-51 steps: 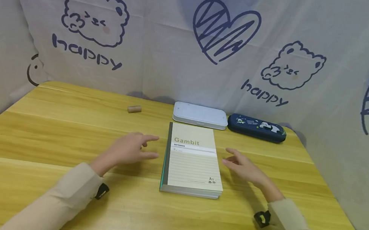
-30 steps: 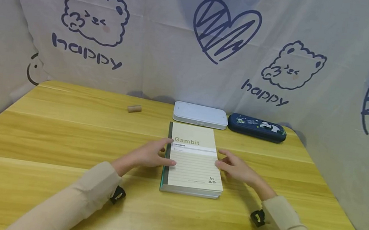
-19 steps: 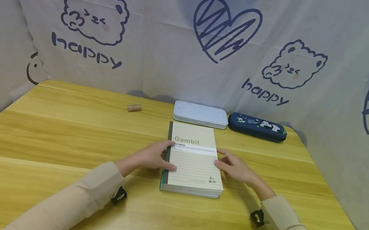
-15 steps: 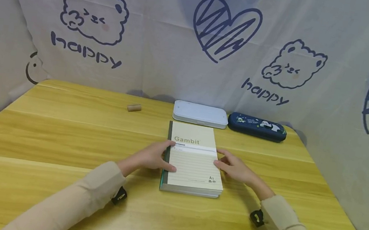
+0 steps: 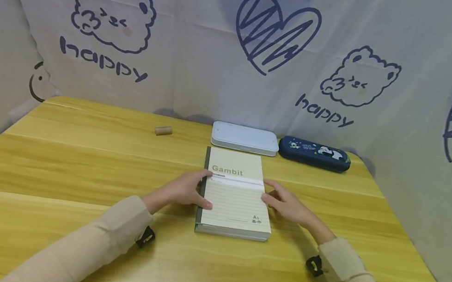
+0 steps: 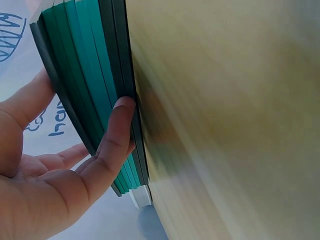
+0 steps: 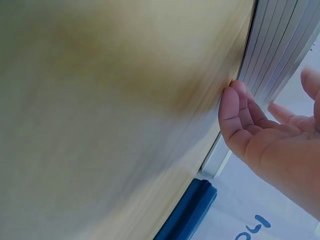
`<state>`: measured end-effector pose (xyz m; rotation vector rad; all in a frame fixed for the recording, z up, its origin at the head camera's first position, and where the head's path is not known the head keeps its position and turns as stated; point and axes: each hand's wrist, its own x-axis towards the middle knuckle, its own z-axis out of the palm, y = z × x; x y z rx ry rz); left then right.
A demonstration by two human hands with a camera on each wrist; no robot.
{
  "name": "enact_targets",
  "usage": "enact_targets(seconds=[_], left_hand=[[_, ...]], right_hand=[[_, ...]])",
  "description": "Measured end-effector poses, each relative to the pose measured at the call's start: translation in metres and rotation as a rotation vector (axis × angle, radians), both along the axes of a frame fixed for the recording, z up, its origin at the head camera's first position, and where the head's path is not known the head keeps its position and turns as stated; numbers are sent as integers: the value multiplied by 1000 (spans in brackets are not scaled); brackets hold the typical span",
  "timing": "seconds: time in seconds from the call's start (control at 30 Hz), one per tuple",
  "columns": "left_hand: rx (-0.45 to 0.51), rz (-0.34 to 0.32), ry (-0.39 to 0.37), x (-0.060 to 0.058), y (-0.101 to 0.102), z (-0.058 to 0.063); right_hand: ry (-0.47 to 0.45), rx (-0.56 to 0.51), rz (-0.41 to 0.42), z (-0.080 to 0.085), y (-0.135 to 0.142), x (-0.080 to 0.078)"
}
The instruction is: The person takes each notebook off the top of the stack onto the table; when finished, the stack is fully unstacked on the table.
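A stack of several notebooks (image 5: 235, 202) lies on the table, with a cream "Gambit" cover on top. In the left wrist view its spines (image 6: 82, 60) show green and black. My left hand (image 5: 184, 190) grips the spine side, its thumb over the cover's left edge and a fingertip low on the spines. From the other side my right hand (image 5: 287, 206) holds the page edges, thumb at the top cover's right edge. In the right wrist view its curled fingertips (image 7: 231, 95) sit at the bottom of the page edges (image 7: 272, 45).
Behind the stack a white flat case (image 5: 245, 138) stands beside a dark blue panda pencil case (image 5: 314, 155). A small brown cylinder (image 5: 163, 130) lies at the back left of the wooden table (image 5: 81, 161). A printed cloth (image 5: 195, 44) hangs behind.
Both hands have come inward from either side of the stack and taken hold of it. Less of the green below the top notebook shows at the left edge now.
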<state>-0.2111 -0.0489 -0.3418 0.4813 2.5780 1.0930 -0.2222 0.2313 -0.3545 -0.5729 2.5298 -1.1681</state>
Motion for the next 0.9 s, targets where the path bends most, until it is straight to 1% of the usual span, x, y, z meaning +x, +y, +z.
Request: enact_targets(seconds=[0.23,0.43,0.67,0.77,0.9], left_hand=[[-17,24,-5,-1,-2,2],[-25,41,-7,0,-3,4],[159,132,-161,4,-6,6],[177,153,-154,5,-9,7],[201,164,-143,5,-12,6]], right_hand=[[48,48,21,-2,0,-1],[60,51,37,-3,1,-1],[88,63,55,-3,1,0],[87,57,57,-3,0,0],[43,22,39,-5,-1,0]])
